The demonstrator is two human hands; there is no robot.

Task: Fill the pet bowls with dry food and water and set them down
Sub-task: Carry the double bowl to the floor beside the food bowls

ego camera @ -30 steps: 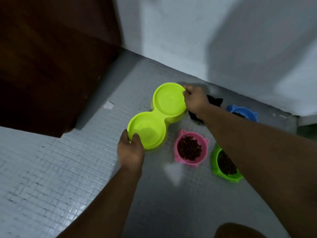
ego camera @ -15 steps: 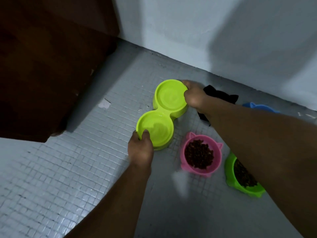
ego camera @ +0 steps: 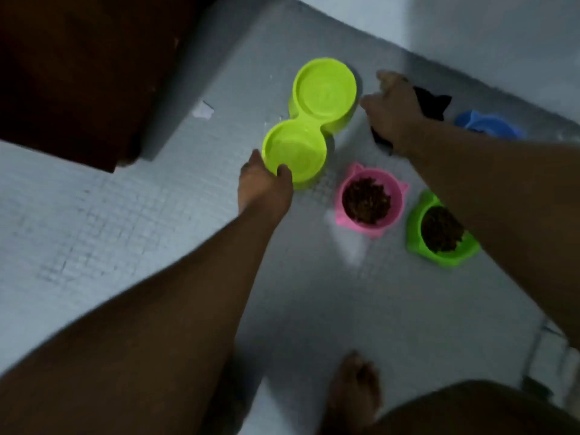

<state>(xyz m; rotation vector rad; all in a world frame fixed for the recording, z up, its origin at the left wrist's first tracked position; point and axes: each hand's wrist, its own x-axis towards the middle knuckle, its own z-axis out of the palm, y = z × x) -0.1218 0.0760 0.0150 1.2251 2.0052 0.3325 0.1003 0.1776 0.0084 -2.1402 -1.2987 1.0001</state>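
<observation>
My left hand pinches the near rim of the lime double bowl, thumb inside. My right hand hovers with its fingers loose, just beside the far cup. The double bowl sits on the tiled floor. To its right, a pink bowl and a green bowl hold kibble.

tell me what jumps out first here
The neon yellow-green double bowl on the grey tiled floor grabs the eye, its near end gripped by the left hand, the right hand open beside its far end. Right of it stand a pink bowl and a green bowl, both holding dry food.
</observation>
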